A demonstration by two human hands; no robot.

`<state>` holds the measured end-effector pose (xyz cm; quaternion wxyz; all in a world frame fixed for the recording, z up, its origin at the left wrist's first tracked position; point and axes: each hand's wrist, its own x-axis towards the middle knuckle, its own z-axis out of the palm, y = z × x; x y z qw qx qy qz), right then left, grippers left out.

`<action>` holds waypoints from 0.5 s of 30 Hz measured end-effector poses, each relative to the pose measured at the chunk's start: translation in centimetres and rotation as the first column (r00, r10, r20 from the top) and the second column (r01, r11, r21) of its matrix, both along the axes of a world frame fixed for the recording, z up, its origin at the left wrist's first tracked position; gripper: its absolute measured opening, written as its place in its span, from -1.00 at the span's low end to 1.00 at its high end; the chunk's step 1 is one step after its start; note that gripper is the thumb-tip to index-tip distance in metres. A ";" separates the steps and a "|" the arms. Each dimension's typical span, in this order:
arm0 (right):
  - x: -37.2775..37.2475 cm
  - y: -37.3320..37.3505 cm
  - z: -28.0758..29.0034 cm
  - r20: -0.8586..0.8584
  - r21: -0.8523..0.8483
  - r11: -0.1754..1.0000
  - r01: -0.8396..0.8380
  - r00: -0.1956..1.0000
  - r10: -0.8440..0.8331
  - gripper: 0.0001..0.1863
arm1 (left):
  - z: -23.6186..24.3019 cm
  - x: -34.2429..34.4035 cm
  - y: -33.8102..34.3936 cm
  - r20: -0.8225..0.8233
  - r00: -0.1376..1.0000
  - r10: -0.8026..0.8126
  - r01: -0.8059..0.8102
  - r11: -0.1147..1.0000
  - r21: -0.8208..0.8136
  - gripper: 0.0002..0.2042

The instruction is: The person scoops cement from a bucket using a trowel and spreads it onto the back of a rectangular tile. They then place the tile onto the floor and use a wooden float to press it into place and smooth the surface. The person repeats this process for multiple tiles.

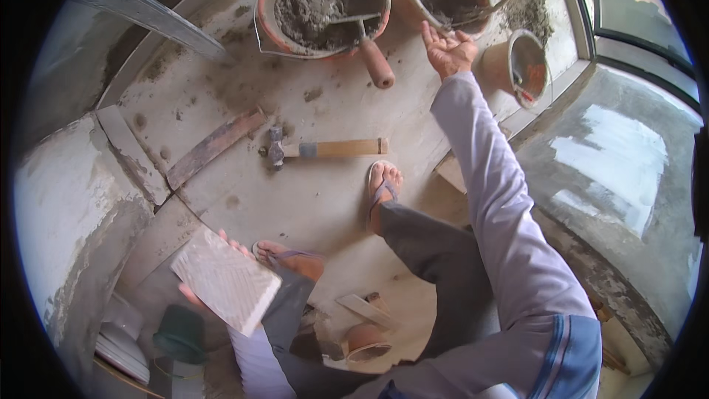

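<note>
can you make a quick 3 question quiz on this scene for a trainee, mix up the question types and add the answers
1. Multiple choice: what is the left hand holding?
a) a hammer
b) a flat slab
c) a trowel

2. True or false: the wooden handle of the trowel sticks out past the rim of the mortar bucket.

3. Fill in the blank: the hammer lies on the floor with its head toward the ____ side of the picture.

Key: 1. b; 2. true; 3. left
</note>
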<state>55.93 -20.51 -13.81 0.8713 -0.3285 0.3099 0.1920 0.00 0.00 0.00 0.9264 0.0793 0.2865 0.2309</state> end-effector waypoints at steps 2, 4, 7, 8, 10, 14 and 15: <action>-1.9 -1.9 2.7 0.035 -0.178 0.984 0.025 0.999 -0.020 -0.28 | 3.3 3.5 1.9 -0.089 0.993 0.078 -0.085 0.993 -0.076 -0.02; -0.4 -0.8 0.3 0.105 -0.145 0.986 -0.082 0.990 0.098 -0.26 | -2.1 5.9 4.9 0.059 0.997 0.052 -0.055 0.997 0.056 -0.04; -4.2 -7.3 0.8 0.016 -0.344 0.921 -0.186 0.979 0.204 -0.30 | -3.1 7.1 6.0 0.031 0.999 -0.021 0.019 0.998 0.066 -0.01; -5.0 -8.6 0.9 0.000 -0.400 0.893 -0.204 0.975 0.223 -0.33 | -3.8 7.9 6.9 0.045 0.997 -0.058 0.054 0.995 0.083 -0.01; -6.7 -12.7 -0.9 0.026 -0.382 0.858 -0.345 0.923 0.383 -0.43 | -4.7 9.5 8.1 0.063 0.990 -0.129 0.118 0.982 0.148 0.03; -13.9 -16.1 -1.8 0.084 -0.268 0.885 -0.381 0.906 0.415 -0.65 | -5.7 12.8 10.0 0.249 0.913 -0.323 0.273 0.938 0.216 0.04; -15.7 -16.7 -0.9 0.008 -0.395 0.822 -0.410 0.893 0.449 -0.67 | -4.9 14.2 9.3 0.230 0.925 -0.302 0.249 0.940 0.233 0.04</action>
